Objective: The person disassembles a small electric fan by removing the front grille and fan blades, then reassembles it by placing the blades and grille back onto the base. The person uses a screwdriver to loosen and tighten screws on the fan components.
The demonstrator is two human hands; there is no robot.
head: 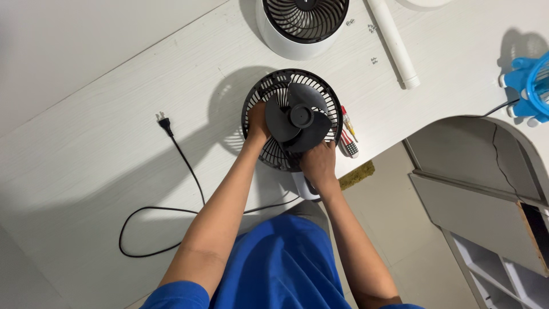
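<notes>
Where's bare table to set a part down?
Left of the black fan, between the plug and the table edge, is bare. Crowded: the fan's right, with screwdrivers, and the top by the white fan and tube.

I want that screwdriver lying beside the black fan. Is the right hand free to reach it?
Probably not at once: the right hand grips the black fan. The red-and-white striped screwdriver lies uncovered just beside it.

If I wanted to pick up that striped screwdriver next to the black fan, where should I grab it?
Probably by its fat striped handle: the screwdriver lies flat on the table, handle end nearest the table's edge. Come from the right, away from the fan, because the fan's grille sits right against its other side and the right hand is close by.
</notes>
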